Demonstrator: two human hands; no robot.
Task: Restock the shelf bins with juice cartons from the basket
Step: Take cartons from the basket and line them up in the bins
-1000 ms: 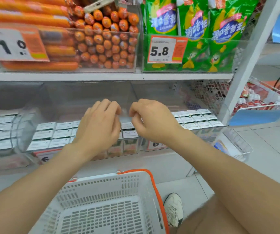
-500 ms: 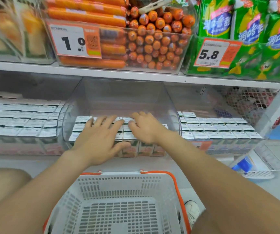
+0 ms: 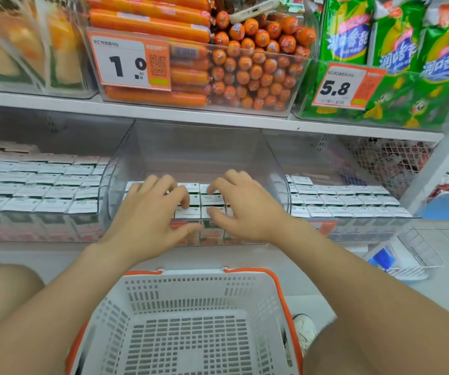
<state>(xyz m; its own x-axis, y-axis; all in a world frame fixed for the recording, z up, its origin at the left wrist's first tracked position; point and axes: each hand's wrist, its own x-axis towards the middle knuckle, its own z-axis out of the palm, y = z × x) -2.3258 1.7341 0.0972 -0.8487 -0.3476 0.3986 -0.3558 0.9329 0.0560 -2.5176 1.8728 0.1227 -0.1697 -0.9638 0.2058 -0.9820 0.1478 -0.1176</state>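
Observation:
A clear shelf bin [image 3: 199,150] in the middle of the lower shelf holds rows of small juice cartons [image 3: 208,200] with white tops. My left hand [image 3: 153,212] and my right hand [image 3: 242,207] both hover over or rest on the front rows of these cartons, fingers spread and slightly bent, holding nothing. A white basket [image 3: 199,288] with an orange rim stands below my arms, and I see no cartons in it.
More clear bins of cartons stand at the left [image 3: 36,185] and right [image 3: 347,201]. The shelf above [image 3: 190,117] carries orange sausages [image 3: 245,66] and green snack bags [image 3: 396,50] with price tags. A wire basket [image 3: 412,253] hangs low right.
My hands went from curled above the bin to spread flat on the carton tops, and my fingers have bent a little since. My head has turned left and closer.

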